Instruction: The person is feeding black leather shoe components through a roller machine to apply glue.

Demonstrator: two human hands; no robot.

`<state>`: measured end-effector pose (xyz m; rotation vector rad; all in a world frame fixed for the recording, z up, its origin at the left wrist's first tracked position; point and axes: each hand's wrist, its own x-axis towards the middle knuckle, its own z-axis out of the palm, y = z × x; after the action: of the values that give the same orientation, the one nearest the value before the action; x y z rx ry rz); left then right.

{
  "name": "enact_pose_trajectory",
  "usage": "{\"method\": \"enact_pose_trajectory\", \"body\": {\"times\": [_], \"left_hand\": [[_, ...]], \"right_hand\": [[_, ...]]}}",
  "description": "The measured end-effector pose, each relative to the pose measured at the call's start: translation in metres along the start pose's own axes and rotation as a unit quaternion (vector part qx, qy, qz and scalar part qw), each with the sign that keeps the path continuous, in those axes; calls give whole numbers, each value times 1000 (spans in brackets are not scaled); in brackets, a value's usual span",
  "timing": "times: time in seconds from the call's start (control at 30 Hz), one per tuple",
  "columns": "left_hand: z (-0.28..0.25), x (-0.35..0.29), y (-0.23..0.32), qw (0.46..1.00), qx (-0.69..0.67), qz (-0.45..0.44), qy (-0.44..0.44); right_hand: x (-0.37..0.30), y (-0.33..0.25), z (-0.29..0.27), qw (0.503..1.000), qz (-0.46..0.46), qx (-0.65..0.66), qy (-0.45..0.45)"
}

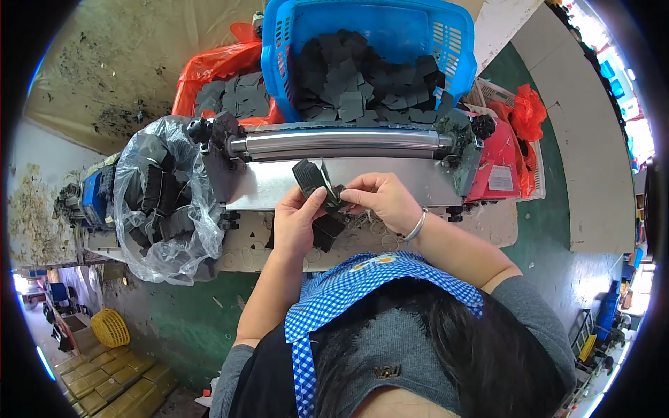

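My left hand [298, 219] is closed round a stack of thin black foam-like pieces [306, 177], thumb across its side. The stack stands tilted above the front of a steel plate, and a pale strip shows along its right side. My right hand [383, 198] has thumb and fingertips pinched at the stack's right edge; whether they also hold something small there is hidden. Below my hands another black bundle [327, 233] lies on the worktop, partly covered by my left hand. A machine with steel rollers [341, 143] stands just beyond the plate [268, 182].
A blue basket [367, 14] of loose black pieces sits behind the rollers, beside a red bag [209, 66] of more. At left hangs a clear plastic bag [132, 240] of black bundles. Thin bands lie on the worktop [481, 230]. Right of the machine is a red bag [496, 157].
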<state>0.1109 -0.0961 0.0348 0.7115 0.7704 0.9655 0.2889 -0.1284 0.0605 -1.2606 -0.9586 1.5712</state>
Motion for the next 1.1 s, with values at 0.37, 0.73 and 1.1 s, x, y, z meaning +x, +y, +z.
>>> {"method": "enact_pose_trajectory", "body": {"times": [0.37, 0.73, 1.1], "left_hand": [[-12, -10, 8, 996, 55, 62, 25], [-24, -30, 36, 999, -13, 28, -11], [-1, -22, 7, 995, -94, -41, 18]], "right_hand": [[-5, 10, 9, 994, 68, -78, 24], [-31, 24, -37, 693, -167, -688, -134], [-6, 5, -3, 996, 68, -37, 33]]}}
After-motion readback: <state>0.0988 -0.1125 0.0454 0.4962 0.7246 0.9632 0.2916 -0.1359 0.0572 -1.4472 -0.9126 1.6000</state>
